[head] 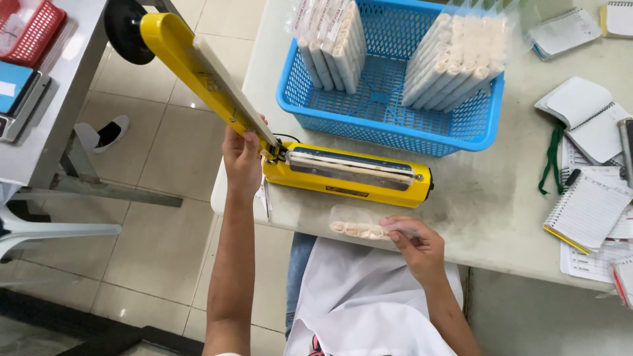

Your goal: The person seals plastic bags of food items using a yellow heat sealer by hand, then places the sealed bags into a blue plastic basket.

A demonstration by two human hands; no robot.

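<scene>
A yellow heat sealer (349, 175) lies on the pale table (501, 198), its long lever arm (198, 69) raised high to the left. My left hand (242, 158) grips that lever near the hinge. My right hand (414, 240) pinches one end of a small clear bag of white rolls (359, 224) lying flat at the table's front edge, just in front of the sealer's base. The sealing bar on the base is uncovered.
Behind the sealer stands a blue plastic basket (395, 125) holding upright clear packs of white rolls (455, 59). Spiral notebooks (587, 211) and loose papers lie at the right. A second table with a red basket (26, 29) stands at the left over tiled floor.
</scene>
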